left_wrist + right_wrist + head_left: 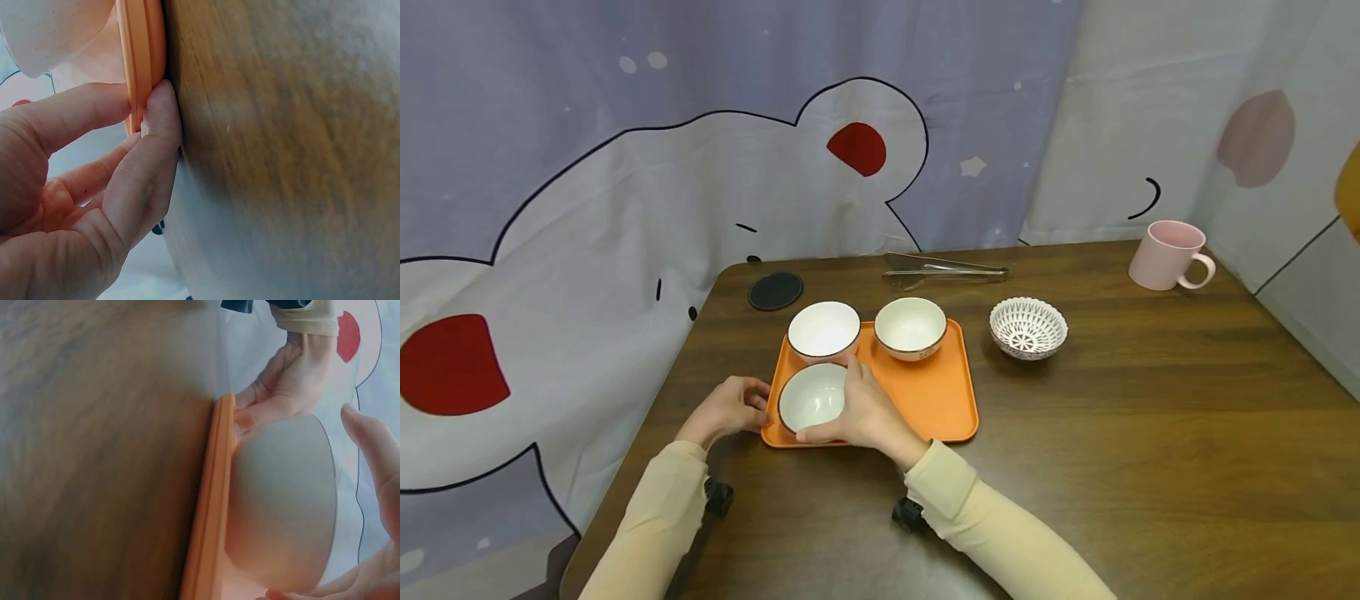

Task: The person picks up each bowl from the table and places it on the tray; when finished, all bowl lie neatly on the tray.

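Note:
A white bowl (811, 398) with a dark rim sits at the near left of an orange tray (928, 406). My right hand (868, 410) spreads around the bowl's right side. In the right wrist view its fingers (340, 589) lie against the lower wall of that bowl (284, 500), while the thumb stands apart from the rim. My left hand (730, 408) pinches the tray's left edge (142, 56) between thumb and fingertips. Behind the near bowl stand a second white bowl (824, 329) and a cream bowl (911, 325), both on the tray.
Right of the tray stands a patterned white bowl (1028, 327). A pink mug (1168, 254) is at the far right of the wooden table (1135, 467). Clear-looking tongs (947, 270) and a black round coaster (776, 291) lie near the back edge, before a printed curtain (700, 192).

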{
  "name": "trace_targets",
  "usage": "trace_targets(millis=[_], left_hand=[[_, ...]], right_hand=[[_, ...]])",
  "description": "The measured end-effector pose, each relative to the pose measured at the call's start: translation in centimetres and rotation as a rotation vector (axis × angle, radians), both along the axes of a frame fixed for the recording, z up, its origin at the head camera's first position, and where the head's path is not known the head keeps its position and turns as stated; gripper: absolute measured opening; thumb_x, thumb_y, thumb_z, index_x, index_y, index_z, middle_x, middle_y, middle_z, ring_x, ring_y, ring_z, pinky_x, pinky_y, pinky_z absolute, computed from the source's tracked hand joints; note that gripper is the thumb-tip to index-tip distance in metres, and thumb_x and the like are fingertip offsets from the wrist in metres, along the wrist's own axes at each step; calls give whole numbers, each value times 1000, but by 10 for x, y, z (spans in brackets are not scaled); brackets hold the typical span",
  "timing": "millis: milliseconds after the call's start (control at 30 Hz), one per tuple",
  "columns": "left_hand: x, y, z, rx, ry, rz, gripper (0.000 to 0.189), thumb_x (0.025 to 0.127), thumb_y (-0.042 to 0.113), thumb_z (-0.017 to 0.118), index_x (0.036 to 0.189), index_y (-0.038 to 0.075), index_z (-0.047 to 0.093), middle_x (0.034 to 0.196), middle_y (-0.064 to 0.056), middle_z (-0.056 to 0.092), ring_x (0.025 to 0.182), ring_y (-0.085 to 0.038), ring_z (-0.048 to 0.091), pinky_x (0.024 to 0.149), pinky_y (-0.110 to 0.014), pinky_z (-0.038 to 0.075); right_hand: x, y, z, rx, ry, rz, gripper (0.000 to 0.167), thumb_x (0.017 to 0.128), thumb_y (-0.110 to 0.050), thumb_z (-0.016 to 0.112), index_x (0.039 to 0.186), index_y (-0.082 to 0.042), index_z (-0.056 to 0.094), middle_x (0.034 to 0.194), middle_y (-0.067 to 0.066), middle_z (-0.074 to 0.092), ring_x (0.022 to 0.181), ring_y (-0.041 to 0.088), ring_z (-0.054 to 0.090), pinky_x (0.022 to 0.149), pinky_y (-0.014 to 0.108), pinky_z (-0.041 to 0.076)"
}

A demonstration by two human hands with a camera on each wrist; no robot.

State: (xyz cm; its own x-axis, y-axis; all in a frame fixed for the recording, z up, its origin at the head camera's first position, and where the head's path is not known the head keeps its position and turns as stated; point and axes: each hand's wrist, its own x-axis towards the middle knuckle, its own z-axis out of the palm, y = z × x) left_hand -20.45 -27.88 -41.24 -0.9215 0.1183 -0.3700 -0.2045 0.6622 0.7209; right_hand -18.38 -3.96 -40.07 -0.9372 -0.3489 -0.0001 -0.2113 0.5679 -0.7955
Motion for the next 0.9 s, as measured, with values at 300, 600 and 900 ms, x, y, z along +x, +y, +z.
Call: trace_targets(millis=[300, 600, 900], left_hand=[[0, 1, 0, 3, -4, 5, 53, 78, -6, 70, 127, -14, 50, 93, -16, 58, 72, -18, 62, 70, -34, 60], [0, 0, 0, 9, -6, -3, 54, 78, -5, 69, 127, -14, 49, 93, -16, 58, 73, -18, 63, 71, -35, 60], [1, -1, 0, 14, 1, 1, 55, 79, -4, 71, 128, -14, 49, 95, -17, 58, 73, -18, 64, 71, -35, 60]], right_hand=[[-2, 16, 8, -25, 28, -27, 104, 63, -47, 89, 144, -6, 38, 138, 16, 48, 117, 30, 53, 99, 43, 47], [-3, 29, 12, -21, 59, -38, 99, 66, -46, 87, 143, -2, 41, 143, 14, 50, 130, 31, 49, 107, 44, 42], [-4, 40, 10, -21, 60, -69, 97, 66, -42, 88, 142, -3, 43, 141, 11, 53, 129, 29, 51, 107, 43, 42]])
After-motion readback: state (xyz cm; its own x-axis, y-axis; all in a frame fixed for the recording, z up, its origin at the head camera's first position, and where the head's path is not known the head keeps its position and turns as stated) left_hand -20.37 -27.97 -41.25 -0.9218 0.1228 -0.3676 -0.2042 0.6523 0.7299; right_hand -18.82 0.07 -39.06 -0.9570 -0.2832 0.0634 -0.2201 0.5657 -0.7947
